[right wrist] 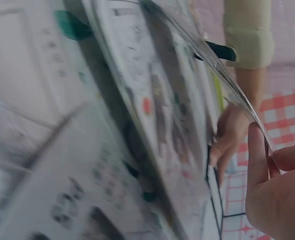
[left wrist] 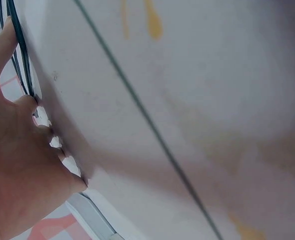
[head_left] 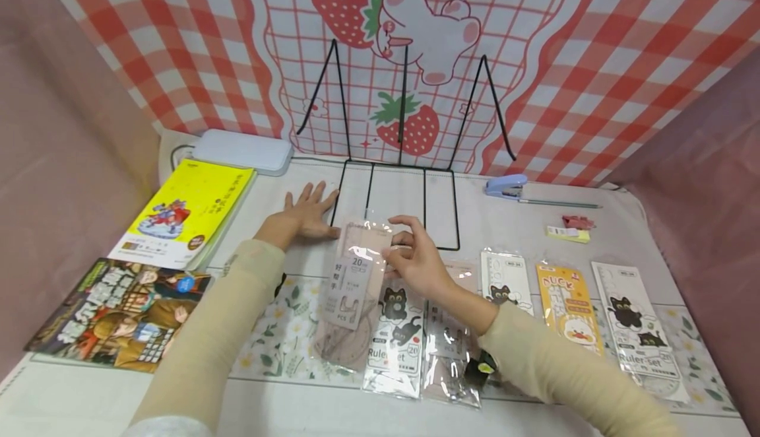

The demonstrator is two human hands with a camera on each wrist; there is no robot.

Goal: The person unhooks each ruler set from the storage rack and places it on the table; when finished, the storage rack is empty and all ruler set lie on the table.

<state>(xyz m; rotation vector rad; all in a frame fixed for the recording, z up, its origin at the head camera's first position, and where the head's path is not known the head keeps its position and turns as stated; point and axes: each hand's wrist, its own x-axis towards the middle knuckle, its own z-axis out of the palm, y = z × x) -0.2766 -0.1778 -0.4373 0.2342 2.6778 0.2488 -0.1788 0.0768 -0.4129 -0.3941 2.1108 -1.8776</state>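
Note:
My right hand pinches the upper right edge of a pink ruler set in a clear sleeve. The pack is raised and tilted over the row of packs, partly covering a white cat ruler set. In the right wrist view the right hand has thumb and fingers on either side of the sleeve's edge. My left hand rests on the table with fingers spread, beside the left side of a black wire rack. The left wrist view shows this hand near the dark wires.
Another pink pack, a white cat set, a yellow duck pack and another cat set lie rightward. Behind are a stapler and pencil. Books and a pale case lie left.

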